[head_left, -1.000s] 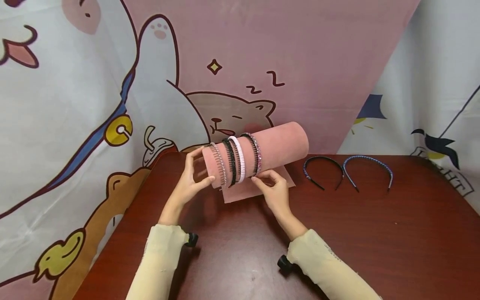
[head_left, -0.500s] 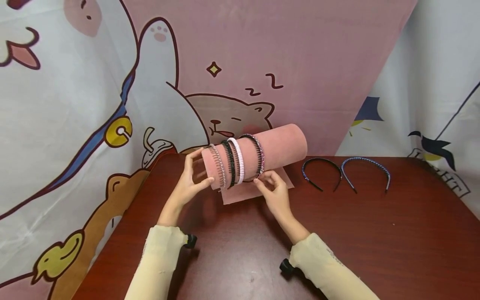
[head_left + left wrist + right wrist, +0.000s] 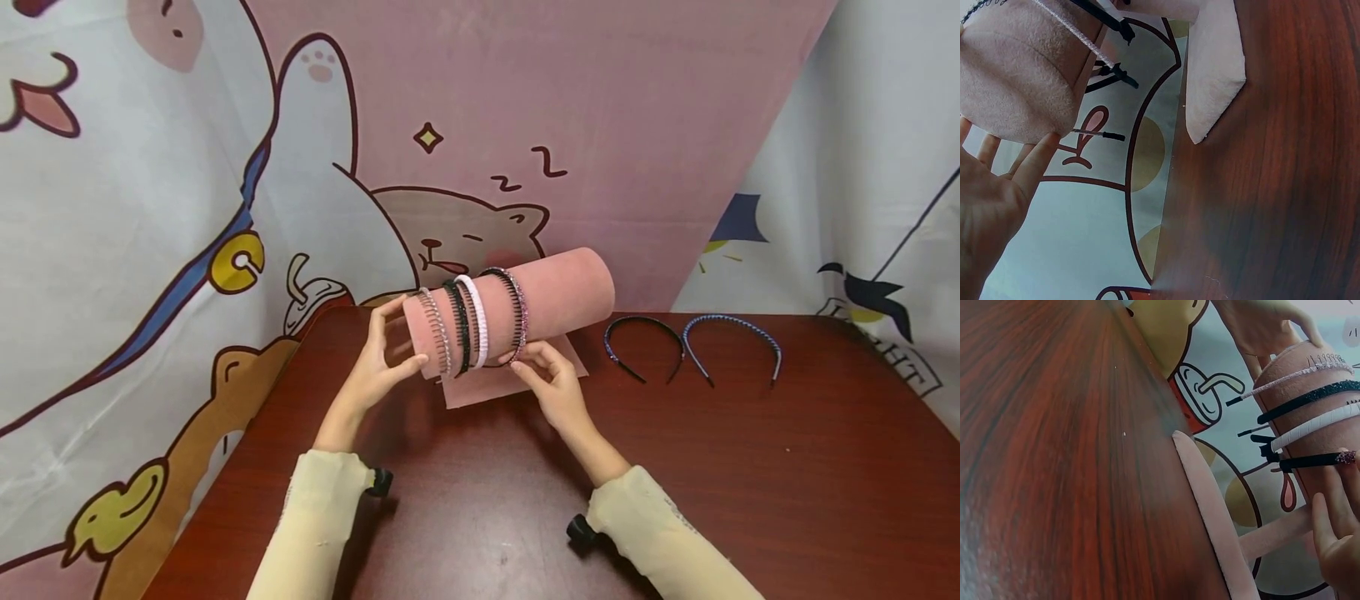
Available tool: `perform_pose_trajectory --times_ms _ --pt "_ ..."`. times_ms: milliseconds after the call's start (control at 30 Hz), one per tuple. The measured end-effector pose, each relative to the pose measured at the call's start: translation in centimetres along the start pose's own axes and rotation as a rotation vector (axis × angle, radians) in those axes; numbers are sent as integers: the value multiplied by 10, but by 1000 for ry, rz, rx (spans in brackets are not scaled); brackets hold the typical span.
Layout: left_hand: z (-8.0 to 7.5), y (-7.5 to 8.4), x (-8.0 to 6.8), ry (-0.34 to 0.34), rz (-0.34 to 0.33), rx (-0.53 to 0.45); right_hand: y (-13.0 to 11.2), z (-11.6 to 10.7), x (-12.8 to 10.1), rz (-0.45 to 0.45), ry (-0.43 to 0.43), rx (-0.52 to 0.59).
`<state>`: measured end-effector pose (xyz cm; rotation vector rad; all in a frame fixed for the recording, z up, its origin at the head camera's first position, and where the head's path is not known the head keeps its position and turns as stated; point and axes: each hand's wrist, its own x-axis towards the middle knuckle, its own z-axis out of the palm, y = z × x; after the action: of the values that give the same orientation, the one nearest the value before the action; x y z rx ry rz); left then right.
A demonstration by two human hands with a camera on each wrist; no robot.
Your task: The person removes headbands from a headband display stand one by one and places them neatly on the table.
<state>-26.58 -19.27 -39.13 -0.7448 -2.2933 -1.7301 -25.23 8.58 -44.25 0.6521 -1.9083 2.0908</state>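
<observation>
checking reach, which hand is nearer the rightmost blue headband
Right. The right hand is left of the blue headband, by the pink roll; the left hand is farther, at the roll's left end.

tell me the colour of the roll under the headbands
The roll is pink, clearest in the head view.

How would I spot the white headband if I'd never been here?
Above the dark red table is a pink roll, gripped at one end by the left hand. Counting along the roll from that hand, the white headband is the third band. Its solid white sets it apart from the black headband on one side and the pink-glitter headband on the other.
</observation>
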Motion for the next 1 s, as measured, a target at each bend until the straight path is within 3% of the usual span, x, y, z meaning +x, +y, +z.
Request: perform_pose_trajectory --times_ms 333,700,1000 --pt "-1 0 1 3 3 -20 -1 -7 2 -47 21 6" --pt "0 0 -2 6 1 -18 -7 -17 8 -26 70 -20" --pt "1 -1 -1 7 -6 -6 -14 -29 10 32 120 -136"
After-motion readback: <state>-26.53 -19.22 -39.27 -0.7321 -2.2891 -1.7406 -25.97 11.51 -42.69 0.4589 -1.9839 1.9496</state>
